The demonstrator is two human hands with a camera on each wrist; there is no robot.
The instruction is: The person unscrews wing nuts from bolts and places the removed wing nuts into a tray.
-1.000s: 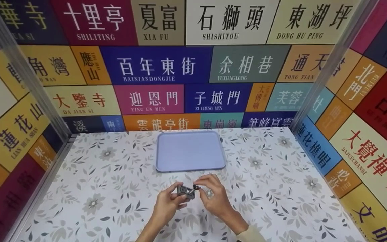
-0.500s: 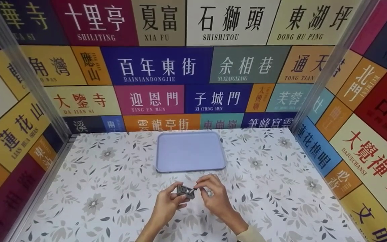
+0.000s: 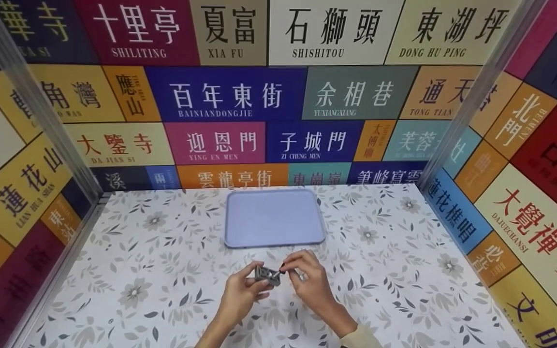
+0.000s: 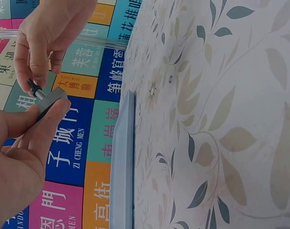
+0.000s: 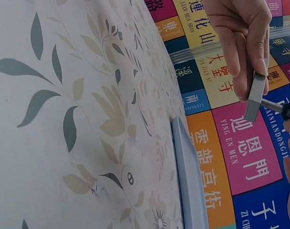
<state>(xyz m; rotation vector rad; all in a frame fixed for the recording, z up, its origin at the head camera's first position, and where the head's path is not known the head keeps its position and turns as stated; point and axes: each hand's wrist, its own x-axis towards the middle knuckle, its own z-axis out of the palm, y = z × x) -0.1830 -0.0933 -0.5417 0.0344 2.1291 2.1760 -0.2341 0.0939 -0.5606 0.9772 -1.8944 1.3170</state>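
Note:
My left hand grips a small grey metal block with openings in it, held up over the front half of the table. A thumbscrew with a bright threaded shank sticks out from the block's right side. Its black head lies between the thumb and fingertips of my right hand, which pinches it. In the right wrist view, the left thumb and fingers clasp the block from above. Fingers partly cover the block and the screw head.
A pale blue rectangular tray lies flat just beyond the hands. The table has a white floral cover. Panels with printed place names stand at the back and both sides.
My right fingertips have shifted slightly around the black screw head, and the head's angle has changed. The left hand and the block stay in place.

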